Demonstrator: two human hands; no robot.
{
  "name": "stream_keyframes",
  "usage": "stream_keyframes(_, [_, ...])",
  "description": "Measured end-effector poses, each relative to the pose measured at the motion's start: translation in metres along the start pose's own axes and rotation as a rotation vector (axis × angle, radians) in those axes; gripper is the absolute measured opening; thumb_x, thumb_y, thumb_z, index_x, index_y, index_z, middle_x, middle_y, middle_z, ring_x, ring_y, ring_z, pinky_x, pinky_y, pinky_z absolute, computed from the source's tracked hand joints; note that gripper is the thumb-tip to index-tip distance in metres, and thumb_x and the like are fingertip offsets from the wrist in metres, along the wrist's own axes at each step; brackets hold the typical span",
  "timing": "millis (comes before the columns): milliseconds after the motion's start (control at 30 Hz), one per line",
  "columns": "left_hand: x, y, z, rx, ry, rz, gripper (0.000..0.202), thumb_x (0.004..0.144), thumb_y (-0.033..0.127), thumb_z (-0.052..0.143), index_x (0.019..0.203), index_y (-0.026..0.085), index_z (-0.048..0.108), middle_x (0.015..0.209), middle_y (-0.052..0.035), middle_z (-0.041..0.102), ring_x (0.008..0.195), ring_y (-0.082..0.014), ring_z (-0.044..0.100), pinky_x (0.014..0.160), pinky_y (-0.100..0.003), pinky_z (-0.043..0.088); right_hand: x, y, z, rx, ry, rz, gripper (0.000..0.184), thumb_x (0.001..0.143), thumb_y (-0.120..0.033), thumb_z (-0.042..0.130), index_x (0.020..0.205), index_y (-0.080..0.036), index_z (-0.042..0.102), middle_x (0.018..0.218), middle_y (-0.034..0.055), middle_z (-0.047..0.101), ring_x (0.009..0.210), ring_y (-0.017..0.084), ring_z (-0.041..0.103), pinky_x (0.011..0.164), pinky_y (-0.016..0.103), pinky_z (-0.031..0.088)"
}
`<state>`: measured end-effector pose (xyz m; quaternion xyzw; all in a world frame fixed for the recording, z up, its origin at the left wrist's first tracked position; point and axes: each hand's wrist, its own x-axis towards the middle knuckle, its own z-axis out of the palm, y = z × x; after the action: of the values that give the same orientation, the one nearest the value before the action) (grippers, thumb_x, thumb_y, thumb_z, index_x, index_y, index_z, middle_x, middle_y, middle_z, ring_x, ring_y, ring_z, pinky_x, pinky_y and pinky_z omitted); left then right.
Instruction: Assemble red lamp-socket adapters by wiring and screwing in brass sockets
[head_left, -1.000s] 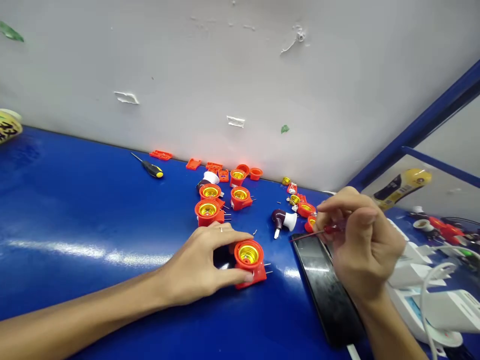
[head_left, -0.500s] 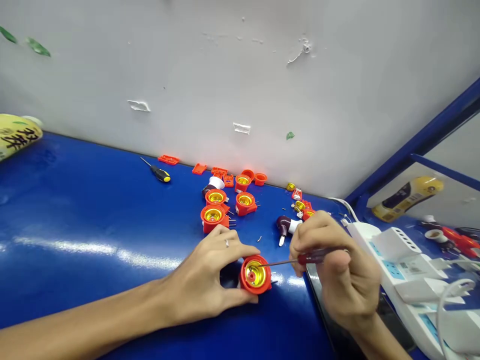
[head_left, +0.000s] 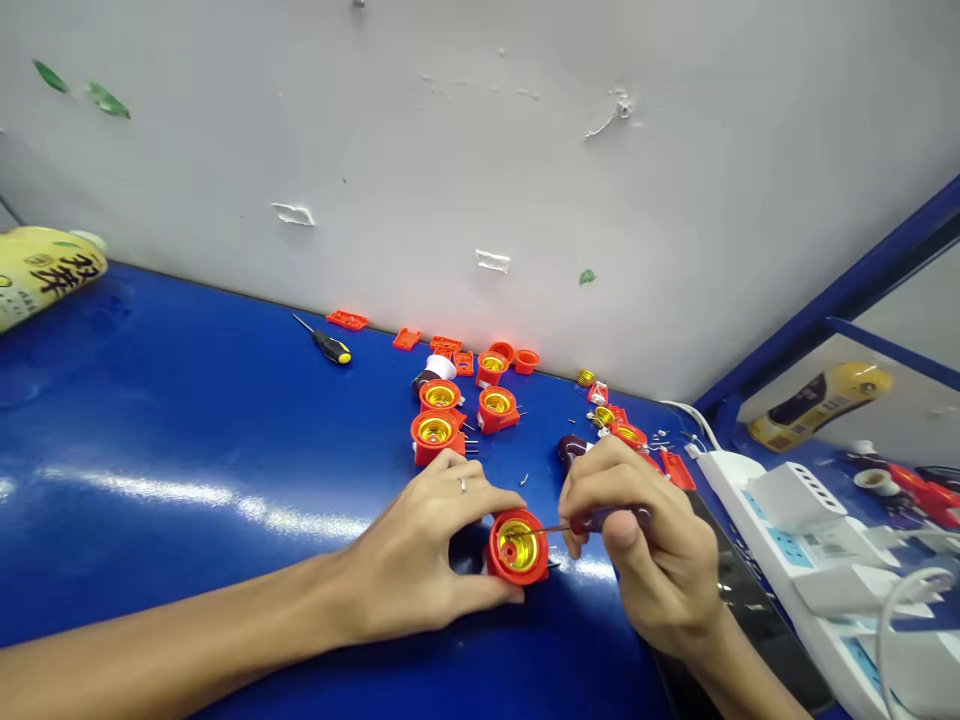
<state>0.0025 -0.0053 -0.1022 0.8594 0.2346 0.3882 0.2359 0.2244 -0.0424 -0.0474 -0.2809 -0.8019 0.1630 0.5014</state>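
Observation:
My left hand [head_left: 442, 540] grips a red lamp socket [head_left: 534, 572] between thumb and fingers, holding it against the blue table. The socket's brass threaded cup faces up toward me, and metal pins stick out on its right side. In my right hand [head_left: 645, 550] is a screwdriver [head_left: 600, 518] with a dark red handle, its fingers closed round it. The thin shaft points left and its tip reaches inside the brass cup; what exactly the tip touches is too small to tell.
Several red lamp sockets [head_left: 436, 432] and flat red pieces stand behind my left hand. A black-and-yellow screwdriver [head_left: 330, 347] lies farther left, a yellow bottle [head_left: 45, 275] at the far left. On the right are a white power strip [head_left: 780, 530], a dark phone-like slab [head_left: 750, 600] and loose parts.
The screwdriver and my right hand have shifted left, and the tip sits farther left inside the socket's cup. The whole view has moved slightly; my left hand keeps its hold.

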Motion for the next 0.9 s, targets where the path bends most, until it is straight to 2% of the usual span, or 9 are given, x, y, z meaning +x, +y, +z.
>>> stream_keyframes(133, [0.001,0.000,-0.001,-0.005,0.007,-0.002,0.050,0.077,0.032,0.092,0.120,0.024,0.068,0.091,0.0035,0.072,0.083,-0.0179,0.061,0.085,-0.035,0.043,0.001,0.000,0.002,-0.008,-0.008,-0.008,0.030,0.112,-0.037,0.044,0.100,-0.020,0.066,0.082,0.0020,0.062,0.077,0.014,0.059,0.068,0.030,0.050])
stream_keyframes(200, [0.002,0.001,-0.003,-0.019,-0.002,-0.050,0.050,0.076,0.036,0.093,0.119,0.023,0.070,0.092,0.0025,0.073,0.084,-0.0187,0.061,0.085,-0.035,0.045,0.000,0.001,0.002,-0.006,-0.013,0.005,0.028,0.111,-0.036,0.046,0.100,-0.020,0.066,0.083,0.0019,0.062,0.076,0.014,0.059,0.067,0.030,0.050])
stream_keyframes(367, [0.012,0.008,-0.012,-0.185,-0.123,-0.393,0.042,0.077,0.045,0.088,0.113,0.025,0.078,0.101,-0.0006,0.078,0.095,-0.0230,0.068,0.087,-0.034,0.051,-0.003,0.008,0.005,0.161,0.080,0.212,0.018,0.109,-0.033,0.049,0.117,-0.026,0.064,0.086,-0.0016,0.057,0.063,0.011,0.061,0.056,0.028,0.054])
stream_keyframes(467, [0.021,0.014,-0.016,-0.343,-0.180,-0.505,0.040,0.080,0.040,0.083,0.115,0.023,0.078,0.112,-0.0013,0.080,0.106,-0.0244,0.070,0.097,-0.035,0.052,-0.001,0.014,0.008,0.186,0.167,0.265,0.022,0.109,-0.030,0.050,0.130,-0.029,0.057,0.086,-0.0038,0.055,0.063,0.010,0.062,0.055,0.026,0.056])
stream_keyframes(600, [0.026,0.018,-0.017,-0.419,-0.215,-0.535,0.031,0.087,0.038,0.074,0.112,0.020,0.078,0.108,-0.0026,0.081,0.104,-0.0248,0.072,0.092,-0.034,0.054,0.001,0.019,0.010,0.101,0.239,0.295,0.034,0.105,-0.030,0.059,0.139,-0.030,0.050,0.089,-0.0036,0.057,0.063,0.011,0.062,0.053,0.026,0.056])
stream_keyframes(733, [0.026,0.020,-0.018,-0.404,-0.254,-0.573,0.032,0.092,0.041,0.068,0.111,0.018,0.079,0.097,-0.0031,0.082,0.088,-0.0222,0.073,0.080,-0.031,0.054,0.003,0.024,0.011,0.085,0.184,0.325,0.027,0.109,-0.033,0.049,0.134,-0.025,0.052,0.087,-0.0023,0.058,0.061,0.011,0.060,0.054,0.028,0.056])
stream_keyframes(900, [0.024,0.021,-0.016,-0.396,-0.245,-0.608,0.034,0.092,0.041,0.067,0.114,0.017,0.080,0.095,-0.0033,0.083,0.086,-0.0225,0.074,0.077,-0.031,0.054,0.003,0.027,0.011,0.102,0.145,0.334,0.029,0.110,-0.033,0.043,0.136,-0.023,0.051,0.089,-0.0016,0.057,0.062,0.011,0.060,0.055,0.028,0.057])
